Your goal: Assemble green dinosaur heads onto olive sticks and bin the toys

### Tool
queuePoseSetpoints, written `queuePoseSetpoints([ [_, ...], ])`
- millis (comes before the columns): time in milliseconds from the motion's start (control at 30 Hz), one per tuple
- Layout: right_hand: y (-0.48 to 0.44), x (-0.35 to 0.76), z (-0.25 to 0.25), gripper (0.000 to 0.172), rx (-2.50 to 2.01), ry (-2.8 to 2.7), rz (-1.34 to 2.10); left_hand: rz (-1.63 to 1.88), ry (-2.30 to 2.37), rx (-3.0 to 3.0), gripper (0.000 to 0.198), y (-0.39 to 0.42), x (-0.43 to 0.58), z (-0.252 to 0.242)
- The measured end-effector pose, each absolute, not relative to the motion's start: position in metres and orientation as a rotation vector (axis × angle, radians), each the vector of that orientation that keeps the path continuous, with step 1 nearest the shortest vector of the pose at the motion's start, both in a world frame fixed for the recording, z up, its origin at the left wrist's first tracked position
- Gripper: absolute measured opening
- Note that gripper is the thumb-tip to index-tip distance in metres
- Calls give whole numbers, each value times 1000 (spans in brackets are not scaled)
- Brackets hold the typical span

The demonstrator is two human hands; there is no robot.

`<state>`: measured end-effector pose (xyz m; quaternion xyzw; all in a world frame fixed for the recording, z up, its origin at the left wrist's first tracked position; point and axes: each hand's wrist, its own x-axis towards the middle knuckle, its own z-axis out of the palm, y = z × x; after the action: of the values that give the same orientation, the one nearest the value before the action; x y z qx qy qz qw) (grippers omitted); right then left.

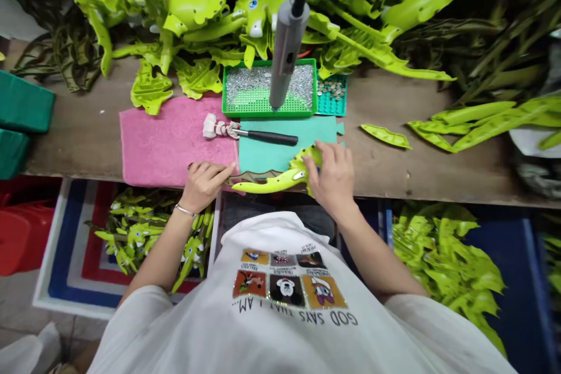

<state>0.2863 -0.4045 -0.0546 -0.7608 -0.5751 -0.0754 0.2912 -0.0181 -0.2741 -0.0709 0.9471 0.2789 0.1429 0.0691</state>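
Observation:
My right hand [333, 180] is closed around the head end of a lime-green plastic toy figure [274, 183], just over the table's front edge. The figure's long thin part points left. My left hand [207, 184] pinches the end of a dark olive strip with a jagged edge [249, 177], which runs along behind the green part; whether the two are joined I cannot tell. Beyond my hands, a black-handled tool [269, 137] with a cloth-wrapped head lies across a pink towel [162, 143] and a turquoise foam mat [267, 158].
A grey electric screwdriver [284, 49] hangs over a green basket [270, 114] of small screws. Beside it stands a turquoise tray [343, 106] of small metal pieces. Lime-green toy parts [197, 3] pile up behind. Crates with more parts [447, 269] stand below the table at both sides.

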Motion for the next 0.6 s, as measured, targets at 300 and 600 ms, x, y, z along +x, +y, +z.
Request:
queuePoseSetpoints([
  [300,-391,302,-78,38,-2219,-1418,-142,427,1054,3033,51,-237,-18,-57],
  [600,-367,296,-56,27,-2228,-1349,269,593,623,3015,33,-235,75,-47],
])
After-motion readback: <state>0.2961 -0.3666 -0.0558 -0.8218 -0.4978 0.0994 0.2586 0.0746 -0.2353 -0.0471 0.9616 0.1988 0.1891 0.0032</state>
